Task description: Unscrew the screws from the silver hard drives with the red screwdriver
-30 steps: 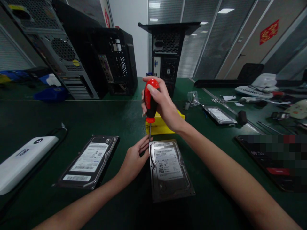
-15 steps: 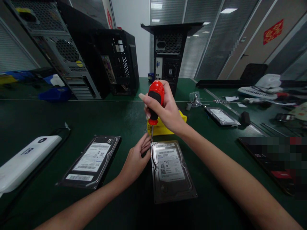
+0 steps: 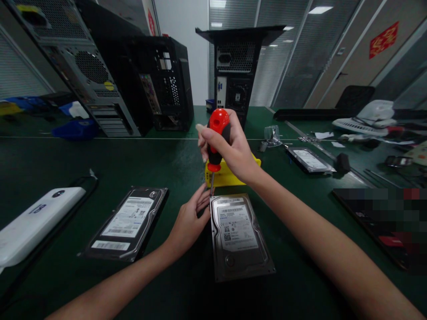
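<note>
Screwdriver upright on the hard drive's far left corner, on a dark green bench.

I have my right hand (image 3: pixel 235 149) clenched around the red screwdriver (image 3: pixel 216 140), its tip at the far left corner of the hard drive (image 3: pixel 239 233) lying flat before me. My left hand (image 3: pixel 190 220) touches the drive's left edge, fingers curled near the tip. On the green table (image 3: pixel 160 164): a second drive (image 3: pixel 128 222) to the left, a yellow box (image 3: pixel 227 178) just behind, open computer towers (image 3: pixel 233 71) further back, glass partitions beyond.
</note>
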`<state>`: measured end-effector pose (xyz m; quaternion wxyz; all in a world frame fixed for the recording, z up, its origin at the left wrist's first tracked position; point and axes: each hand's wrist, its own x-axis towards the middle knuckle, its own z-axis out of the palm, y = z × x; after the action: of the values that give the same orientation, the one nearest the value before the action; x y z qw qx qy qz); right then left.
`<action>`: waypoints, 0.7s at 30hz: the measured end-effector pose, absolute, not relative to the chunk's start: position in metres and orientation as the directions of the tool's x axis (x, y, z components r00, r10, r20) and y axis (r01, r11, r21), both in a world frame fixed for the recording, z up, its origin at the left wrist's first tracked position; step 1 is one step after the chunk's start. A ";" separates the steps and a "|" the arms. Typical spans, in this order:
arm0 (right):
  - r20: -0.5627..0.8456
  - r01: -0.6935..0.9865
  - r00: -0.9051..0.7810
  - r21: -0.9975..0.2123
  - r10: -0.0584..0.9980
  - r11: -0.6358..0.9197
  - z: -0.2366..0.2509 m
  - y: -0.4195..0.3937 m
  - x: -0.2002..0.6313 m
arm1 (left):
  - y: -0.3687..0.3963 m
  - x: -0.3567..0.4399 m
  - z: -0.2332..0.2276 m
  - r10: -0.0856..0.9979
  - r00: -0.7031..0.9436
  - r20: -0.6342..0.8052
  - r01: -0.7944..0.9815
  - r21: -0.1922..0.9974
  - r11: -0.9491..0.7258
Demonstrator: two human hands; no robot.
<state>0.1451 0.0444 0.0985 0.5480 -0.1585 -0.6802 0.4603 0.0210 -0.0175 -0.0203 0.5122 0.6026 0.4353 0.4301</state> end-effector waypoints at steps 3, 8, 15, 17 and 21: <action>0.589 -0.290 -0.351 -0.807 0.727 0.514 0.100 0.042 0.145 | -0.018 0.021 -0.019 0.966 0.249 0.068 0.086 0.992 -0.092; 0.576 -0.320 -0.406 -0.817 0.709 0.480 0.104 0.035 0.143 | -0.018 0.022 -0.019 0.967 0.247 0.070 0.092 0.991 -0.095; 0.596 -0.337 -0.408 -0.802 0.692 0.493 0.105 0.040 0.145 | -0.017 0.022 -0.021 0.966 0.251 0.068 0.090 0.992 -0.093; 0.618 -0.379 -0.397 -0.784 0.679 0.492 0.105 0.043 0.146 | -0.017 0.022 -0.020 0.966 0.249 0.065 0.096 0.991 -0.091; 0.618 -0.373 -0.428 -0.786 0.660 0.493 0.106 0.041 0.148 | -0.018 0.022 -0.018 0.968 0.244 0.058 0.099 0.991 -0.085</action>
<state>0.1479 0.0410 0.1057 0.5246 -0.1044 -0.6867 0.4923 0.0218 -0.0178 -0.0185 0.5106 0.6011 0.4439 0.4254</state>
